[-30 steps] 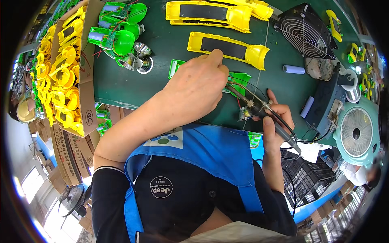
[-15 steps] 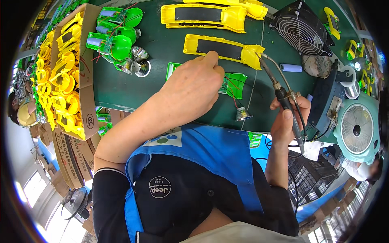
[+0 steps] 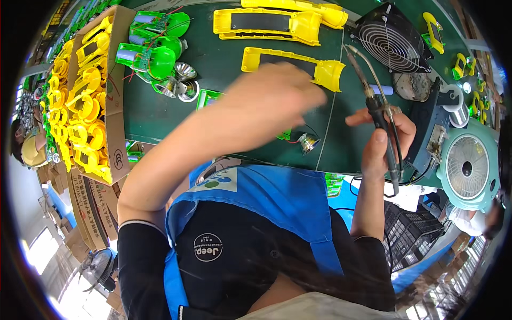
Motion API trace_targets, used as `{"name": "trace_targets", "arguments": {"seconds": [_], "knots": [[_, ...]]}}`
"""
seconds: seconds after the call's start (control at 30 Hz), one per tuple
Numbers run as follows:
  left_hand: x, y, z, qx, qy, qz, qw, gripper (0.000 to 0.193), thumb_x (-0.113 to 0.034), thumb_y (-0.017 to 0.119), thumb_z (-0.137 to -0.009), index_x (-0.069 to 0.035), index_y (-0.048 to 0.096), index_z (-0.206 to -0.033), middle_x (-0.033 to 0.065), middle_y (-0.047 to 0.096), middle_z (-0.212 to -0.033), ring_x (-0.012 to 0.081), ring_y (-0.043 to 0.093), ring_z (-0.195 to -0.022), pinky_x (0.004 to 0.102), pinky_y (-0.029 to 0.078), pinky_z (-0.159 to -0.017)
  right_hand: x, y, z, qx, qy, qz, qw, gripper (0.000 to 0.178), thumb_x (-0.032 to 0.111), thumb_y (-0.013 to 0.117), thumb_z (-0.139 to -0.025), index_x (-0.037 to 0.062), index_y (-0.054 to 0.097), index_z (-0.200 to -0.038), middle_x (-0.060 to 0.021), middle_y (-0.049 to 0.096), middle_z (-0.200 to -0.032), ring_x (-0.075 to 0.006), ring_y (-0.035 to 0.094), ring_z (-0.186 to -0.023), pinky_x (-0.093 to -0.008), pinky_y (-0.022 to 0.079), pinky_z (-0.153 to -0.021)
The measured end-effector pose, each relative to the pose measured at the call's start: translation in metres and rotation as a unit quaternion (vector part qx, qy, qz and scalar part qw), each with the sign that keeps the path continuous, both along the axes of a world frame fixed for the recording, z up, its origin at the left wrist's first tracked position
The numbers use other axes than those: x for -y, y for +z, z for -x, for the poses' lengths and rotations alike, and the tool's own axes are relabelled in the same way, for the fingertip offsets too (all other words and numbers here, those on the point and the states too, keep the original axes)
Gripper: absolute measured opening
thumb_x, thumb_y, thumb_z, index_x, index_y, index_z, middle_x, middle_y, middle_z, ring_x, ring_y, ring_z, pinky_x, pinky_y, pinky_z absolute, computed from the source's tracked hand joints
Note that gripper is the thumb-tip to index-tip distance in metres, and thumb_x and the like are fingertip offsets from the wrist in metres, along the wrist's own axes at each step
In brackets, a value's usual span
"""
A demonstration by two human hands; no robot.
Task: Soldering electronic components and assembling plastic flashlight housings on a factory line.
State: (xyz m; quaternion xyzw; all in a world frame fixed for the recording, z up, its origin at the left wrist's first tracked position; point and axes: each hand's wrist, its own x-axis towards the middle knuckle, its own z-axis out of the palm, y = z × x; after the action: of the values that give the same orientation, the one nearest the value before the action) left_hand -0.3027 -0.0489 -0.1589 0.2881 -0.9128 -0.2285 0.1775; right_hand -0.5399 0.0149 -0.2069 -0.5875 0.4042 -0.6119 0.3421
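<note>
My right hand grips a soldering iron with a thin curved tube alongside it; the tip points up and left. Smeared by motion, my left hand passes over a green plastic housing, hiding most of it, and I cannot make out its fingers. From the housing's right end, wires run to a small silver reflector cup. Just beyond my left hand lies a yellow shell with a dark panel. A blue cylindrical battery lies behind the iron.
Left stands a cardboard box of yellow frames; beside it sit green housings with batteries. More yellow shells lie at the back. A black fan, blue soldering station, solder spool and teal fan stand right.
My left hand has moved right across the green housing. The housing and its reflector have shifted left. My right hand and the iron have moved slightly right, away from the yellow shell.
</note>
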Motion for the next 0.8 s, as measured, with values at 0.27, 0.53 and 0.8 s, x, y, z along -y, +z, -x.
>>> {"name": "trace_targets", "arguments": {"seconds": [0.27,0.53,0.8], "knots": [[0.000,-0.016,0.006,-0.090,0.020,-0.019,0.996,0.011,-0.006,0.068,-0.074,-0.005,0.062,-0.084,0.0043,0.061,-0.080,0.0197,0.057,-0.077,0.0323,0.046,-0.068,0.049,-0.003,-0.015,-0.172,0.055,0.166,0.969,0.031,0.012,0.071,-0.082,0.0036,0.054,-0.107,-0.0158,0.064,-0.097,-0.0258,0.064,-0.085,-0.0343,0.049,-0.076],[0.004,-0.016,-0.063,-0.201,0.250,-0.376,0.869,0.005,-0.002,0.062,-0.083,0.002,0.060,-0.085,-0.0031,0.056,-0.072,0.0002,0.046,-0.065,0.0186,0.038,-0.056,0.047,-0.014,-0.026,-0.317,0.068,0.166,0.931,0.035,0.004,0.073,-0.077,0.0037,0.053,-0.105,-0.0188,0.064,-0.098,-0.0318,0.065,-0.088,-0.0376,0.052,-0.075],[0.032,-0.025,-0.048,0.031,0.090,0.010,0.995,0.007,-0.010,0.065,-0.080,-0.007,0.058,-0.081,0.0049,0.050,-0.091,0.0238,0.050,-0.096,0.0379,0.037,-0.086,0.028,0.003,-0.010,0.092,0.064,-0.240,0.964,0.021,0.014,0.062,-0.088,-0.0009,0.052,-0.100,-0.0115,0.063,-0.079,-0.0148,0.060,-0.067,-0.0266,0.050,-0.065]]}}
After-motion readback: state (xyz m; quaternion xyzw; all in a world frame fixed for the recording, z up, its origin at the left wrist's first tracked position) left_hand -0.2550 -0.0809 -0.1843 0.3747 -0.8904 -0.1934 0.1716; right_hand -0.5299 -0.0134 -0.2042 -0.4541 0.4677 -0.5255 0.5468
